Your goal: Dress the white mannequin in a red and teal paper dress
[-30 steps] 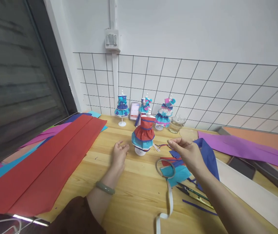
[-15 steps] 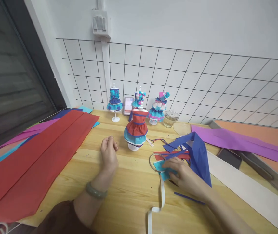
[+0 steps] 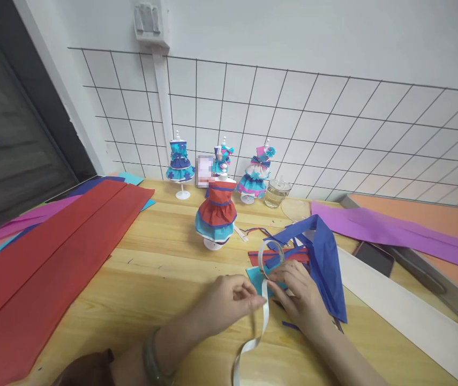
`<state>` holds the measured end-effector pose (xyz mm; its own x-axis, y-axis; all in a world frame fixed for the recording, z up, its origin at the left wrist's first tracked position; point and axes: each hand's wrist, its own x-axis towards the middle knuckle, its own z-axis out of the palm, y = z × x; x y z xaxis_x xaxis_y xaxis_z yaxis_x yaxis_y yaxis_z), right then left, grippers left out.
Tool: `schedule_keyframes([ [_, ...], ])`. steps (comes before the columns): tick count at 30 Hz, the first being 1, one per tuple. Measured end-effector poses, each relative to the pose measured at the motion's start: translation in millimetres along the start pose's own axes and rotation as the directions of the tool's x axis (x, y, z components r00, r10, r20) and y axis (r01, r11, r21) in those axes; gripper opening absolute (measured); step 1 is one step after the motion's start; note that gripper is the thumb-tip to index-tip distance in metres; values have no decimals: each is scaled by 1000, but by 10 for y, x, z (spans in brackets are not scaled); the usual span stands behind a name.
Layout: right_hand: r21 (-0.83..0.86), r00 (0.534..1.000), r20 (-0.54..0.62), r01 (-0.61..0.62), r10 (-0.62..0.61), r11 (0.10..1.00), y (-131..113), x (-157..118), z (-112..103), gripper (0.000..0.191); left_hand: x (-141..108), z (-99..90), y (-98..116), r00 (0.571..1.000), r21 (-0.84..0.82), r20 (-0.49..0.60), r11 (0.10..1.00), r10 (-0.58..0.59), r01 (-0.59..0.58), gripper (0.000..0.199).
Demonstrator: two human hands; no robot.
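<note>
My right hand (image 3: pixel 299 292) holds a roll of white tape (image 3: pixel 261 258) upright by its lower edge. From the roll a loose strip of tape (image 3: pixel 266 316) hangs and curls toward the table's front. My left hand (image 3: pixel 229 300), fingers closed, pinches that strip just below the roll. Under the roll and my right fingers lies a piece of turquoise crepe paper (image 3: pixel 254 276), partly hidden. Red strips (image 3: pixel 255 257) and a folded dark blue paper piece (image 3: pixel 327 268) lie close by. Beyond my hands stands a small dress form in a red and turquoise dress (image 3: pixel 216 209).
Three other dressed mini forms, among them a blue one (image 3: pixel 179 163), stand by the wall grid, with a glass cup (image 3: pixel 277 193). Red paper (image 3: pixel 64 257) covers the left side. Purple paper (image 3: pixel 393 233), a white strip (image 3: pixel 405 311) and a dark phone-like slab (image 3: pixel 373 259) lie right.
My left hand has moved right and forward from beside the dress form to the tape strip. My right hand has lifted the tape roll upright off the turquoise paper. The view has shifted slightly.
</note>
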<state>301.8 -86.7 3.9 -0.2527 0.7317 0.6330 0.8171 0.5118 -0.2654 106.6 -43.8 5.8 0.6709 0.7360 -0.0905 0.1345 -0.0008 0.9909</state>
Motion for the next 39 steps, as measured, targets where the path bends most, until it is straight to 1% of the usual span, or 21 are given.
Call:
schedule_keyframes([
  [2, 29, 1000, -12, 7, -7, 1000, -41, -12, 13, 7, 17, 61, -34, 991, -107, 102, 989, -89, 100, 28],
  [5, 51, 1000, -5, -6, 6, 999, -85, -19, 33, 10, 23, 89, -58, 972, -194, 202, 969, -116, 156, 29],
  [10, 28, 998, -13, -59, 59, 998, -34, -33, 41, 12, -4, 15, 8, 956, -175, 266, 969, -126, 176, 30],
  [14, 90, 987, -50, -146, 151, 985, 22, -38, 25, 14, -36, -49, 101, 935, -150, 325, 968, -145, 202, 27],
  [16, 159, 971, -71, -214, 228, 964, 26, -32, 12, 13, -47, -74, 142, 930, -126, 337, 972, -146, 199, 26],
  [19, 254, 933, -92, -315, 347, 915, 16, -23, -8, 13, -57, -94, 169, 939, -103, 319, 980, -129, 170, 25],
  [22, 284, 896, -105, -388, 431, 877, 3, -19, -31, 16, -68, -87, 152, 940, -64, 320, 987, -117, 145, 24],
  [27, 322, 833, -86, -495, 546, 807, -6, -1, -78, 18, -83, -56, 128, 932, -20, 341, 991, -119, 134, 22],
  [31, 341, 798, -83, -540, 597, 770, 14, 10, -93, 21, -65, -54, 107, 930, 7, 340, 990, -137, 143, 22],
  [33, 346, 788, -85, -551, 610, 759, 26, 5, -86, 21, -48, -59, 73, 924, 5, 344, 985, -166, 175, 25],
  [36, 343, 782, -88, -558, 617, 756, 32, -10, -62, 21, -24, -68, 14, 913, -29, 364, 977, -186, 211, 48],
  [37, 340, 783, -89, -557, 615, 758, 29, -17, -50, 21, -18, -69, 2, 910, -44, 373, 977, -180, 211, 51],
  [39, 333, 792, -89, -548, 604, 767, 19, -29, -24, 21, -9, -66, -2, 917, -68, 373, 981, -142, 180, 44],
])
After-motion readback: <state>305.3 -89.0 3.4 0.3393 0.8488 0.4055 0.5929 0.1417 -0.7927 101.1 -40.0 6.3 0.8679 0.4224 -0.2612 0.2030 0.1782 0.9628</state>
